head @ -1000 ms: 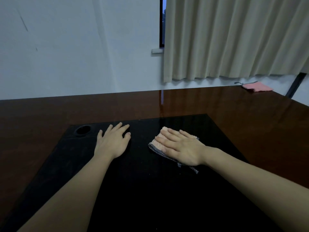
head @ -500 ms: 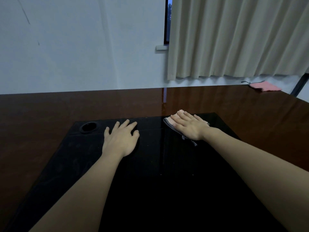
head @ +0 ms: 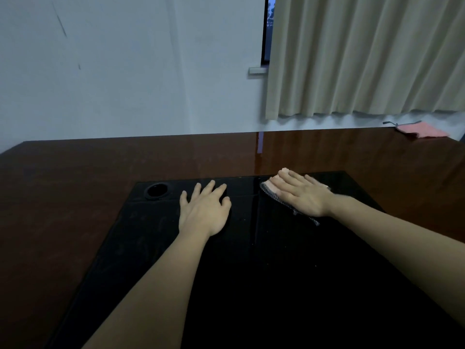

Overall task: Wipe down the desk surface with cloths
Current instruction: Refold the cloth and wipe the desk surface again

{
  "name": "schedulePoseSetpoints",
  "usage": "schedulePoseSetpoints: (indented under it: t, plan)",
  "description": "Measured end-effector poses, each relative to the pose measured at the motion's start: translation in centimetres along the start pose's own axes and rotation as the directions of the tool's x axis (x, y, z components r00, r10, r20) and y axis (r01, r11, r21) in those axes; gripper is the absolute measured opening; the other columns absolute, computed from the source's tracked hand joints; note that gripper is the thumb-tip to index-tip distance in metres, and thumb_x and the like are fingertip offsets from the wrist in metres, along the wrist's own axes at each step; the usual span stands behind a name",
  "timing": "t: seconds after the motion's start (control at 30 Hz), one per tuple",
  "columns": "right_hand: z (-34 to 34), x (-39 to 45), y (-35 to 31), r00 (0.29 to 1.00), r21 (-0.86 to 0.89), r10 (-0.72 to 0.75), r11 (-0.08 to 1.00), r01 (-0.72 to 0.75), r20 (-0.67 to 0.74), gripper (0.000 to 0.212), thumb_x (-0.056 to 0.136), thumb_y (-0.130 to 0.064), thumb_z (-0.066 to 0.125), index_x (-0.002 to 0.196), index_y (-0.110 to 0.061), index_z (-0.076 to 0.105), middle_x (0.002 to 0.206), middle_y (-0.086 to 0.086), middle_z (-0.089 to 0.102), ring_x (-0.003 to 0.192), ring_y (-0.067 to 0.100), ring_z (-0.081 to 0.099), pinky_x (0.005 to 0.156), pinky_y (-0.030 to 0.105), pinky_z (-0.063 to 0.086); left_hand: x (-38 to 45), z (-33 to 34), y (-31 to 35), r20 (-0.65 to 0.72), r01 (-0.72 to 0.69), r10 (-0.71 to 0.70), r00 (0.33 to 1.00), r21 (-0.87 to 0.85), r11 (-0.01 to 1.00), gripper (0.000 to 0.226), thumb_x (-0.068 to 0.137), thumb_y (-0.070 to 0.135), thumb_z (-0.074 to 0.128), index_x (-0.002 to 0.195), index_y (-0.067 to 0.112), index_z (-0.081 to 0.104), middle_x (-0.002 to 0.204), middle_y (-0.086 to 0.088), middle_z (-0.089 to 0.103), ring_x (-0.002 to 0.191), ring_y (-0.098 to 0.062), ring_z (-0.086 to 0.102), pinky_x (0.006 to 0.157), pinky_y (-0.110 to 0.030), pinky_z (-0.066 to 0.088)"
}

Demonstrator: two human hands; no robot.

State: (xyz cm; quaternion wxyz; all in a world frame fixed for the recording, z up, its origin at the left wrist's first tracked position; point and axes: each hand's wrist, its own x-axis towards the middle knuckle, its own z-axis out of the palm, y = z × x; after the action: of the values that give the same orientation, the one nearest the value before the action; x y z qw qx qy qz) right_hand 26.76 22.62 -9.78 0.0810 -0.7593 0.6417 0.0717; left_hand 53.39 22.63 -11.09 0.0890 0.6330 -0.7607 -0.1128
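- A glossy brown desk (head: 75, 202) is filling the lower view, with a black inset panel (head: 251, 273) lying in its middle.
- A round hole (head: 156, 190) is sitting in the panel's far left corner.
- A pale wall (head: 125, 71) is standing behind the desk; a beige curtain (head: 364, 54) is hanging at the right, leaving a dark strip of window (head: 266, 28) showing at its left edge.
- A pink cloth (head: 422, 130) is lying at the desk's far right, well apart from the hands.
- The right hand (head: 302, 195) is pressing flat, fingers straight and together, on a rag (head: 273, 192) at the panel's far edge.
- The rag is lying flat, its long axis running from far left to near right; its pale end is pointing toward the far edge, and a dark mesh tail is trailing out under the wrist.
- The left hand (head: 203, 210) is resting palm down on the panel, fingers spread, holding nothing, near the hole and apart from the rag.
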Motion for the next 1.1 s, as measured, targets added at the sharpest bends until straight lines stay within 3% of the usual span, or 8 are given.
schedulePoseSetpoints:
  t: [0.17,0.27,0.43,0.6,0.7,0.9,1.0,1.1]
  plan:
    - [0.7,-4.3,-1.8,0.97,0.015,-0.24,0.971,0.239,0.044,0.057,0.102,-0.062,0.008,0.155,-0.051,-0.01,0.161,-0.023,-0.024,0.149,0.002,-0.024,0.12,0.031,-0.013,0.2,0.2,-0.1,-0.009,0.009,-0.009,1.0,-0.01,1.0,0.052,0.107,0.05,0.025,0.158,0.04,0.024,0.169,0.01,0.011,0.157,-0.022,0.003,0.124,-0.053,-0.002]
    - [0.3,-2.7,-1.4,0.975,0.004,-0.219,0.976,0.219,0.042,0.064,0.094,-0.068,0.003,0.155,-0.051,-0.009,0.162,-0.022,-0.022,0.15,0.002,-0.021,0.122,0.032,-0.011,0.2,0.2,-0.1,-0.017,0.009,-0.01,1.0,-0.006,1.0,0.052,0.107,0.049,0.025,0.158,0.04,0.024,0.169,0.011,0.012,0.157,-0.021,0.004,0.124,-0.053,-0.002]
    - [-0.3,3.8,-0.8,0.996,-0.002,-0.075,0.997,0.075,-0.04,0.058,0.106,-0.057,0.008,0.16,-0.042,-0.004,0.169,-0.011,-0.013,0.156,0.012,-0.011,0.126,0.044,-0.002,0.1,0.1,0.0,-0.017,0.016,-0.016,1.0,-0.004,1.0,0.052,0.107,0.049,0.025,0.158,0.041,0.025,0.169,0.011,0.012,0.157,-0.02,0.004,0.125,-0.052,-0.002]
    - [-0.5,6.2,-1.6,0.999,0.03,-0.007,1.0,0.009,-0.042,0.057,0.106,-0.056,0.009,0.161,-0.043,-0.001,0.17,-0.009,-0.01,0.156,0.014,-0.01,0.125,0.046,-0.002,0.3,0.0,0.1,-0.037,0.018,-0.019,0.999,-0.026,0.999,0.053,0.106,0.049,0.03,0.158,0.04,0.028,0.168,0.011,0.016,0.156,-0.02,0.006,0.124,-0.053,0.0]
    - [-0.5,4.4,-2.7,0.997,0.007,-0.069,0.998,0.069,-0.018,0.058,0.107,-0.056,0.008,0.161,-0.04,-0.004,0.17,-0.006,-0.014,0.156,0.016,-0.013,0.125,0.046,-0.004,0.1,-0.2,0.1,-0.034,0.017,-0.019,0.999,-0.055,0.998,0.053,0.106,0.049,0.033,0.158,0.039,0.027,0.168,0.011,0.017,0.156,-0.02,0.009,0.125,-0.053,0.002]
    - [0.8,-2.1,-5.4,0.943,-0.011,-0.332,0.943,0.333,0.028,0.058,0.104,-0.06,0.009,0.158,-0.046,-0.009,0.164,-0.015,-0.024,0.152,0.008,-0.023,0.125,0.041,-0.01,-0.5,-1.6,-1.6,-0.056,0.014,-0.022,0.998,-0.137,0.991,0.05,0.107,0.043,0.039,0.156,0.037,0.032,0.163,0.01,0.031,0.153,-0.018,0.021,0.125,-0.052,0.007]
    - [0.7,-2.6,-5.7,0.937,0.016,-0.348,0.937,0.348,0.021,0.062,0.097,-0.066,0.002,0.157,-0.05,-0.008,0.162,-0.019,-0.024,0.15,0.005,-0.024,0.124,0.038,-0.012,-1.0,-2.9,-3.9,-0.075,0.058,-0.066,0.995,-0.096,0.994,0.05,0.106,0.044,0.04,0.156,0.037,0.033,0.163,0.01,0.031,0.153,-0.018,0.021,0.125,-0.053,0.006]
    - [0.4,-0.1,-5.6,0.95,0.021,-0.311,0.95,0.311,0.012,0.059,0.102,-0.064,0.007,0.158,-0.049,-0.007,0.165,-0.017,-0.021,0.152,0.006,-0.02,0.125,0.039,-0.01,-1.5,-4.2,-6.5,-0.075,0.11,-0.115,0.991,-0.069,0.991,0.05,0.107,0.044,0.039,0.156,0.038,0.033,0.164,0.01,0.029,0.154,-0.018,0.02,0.125,-0.054,0.006]
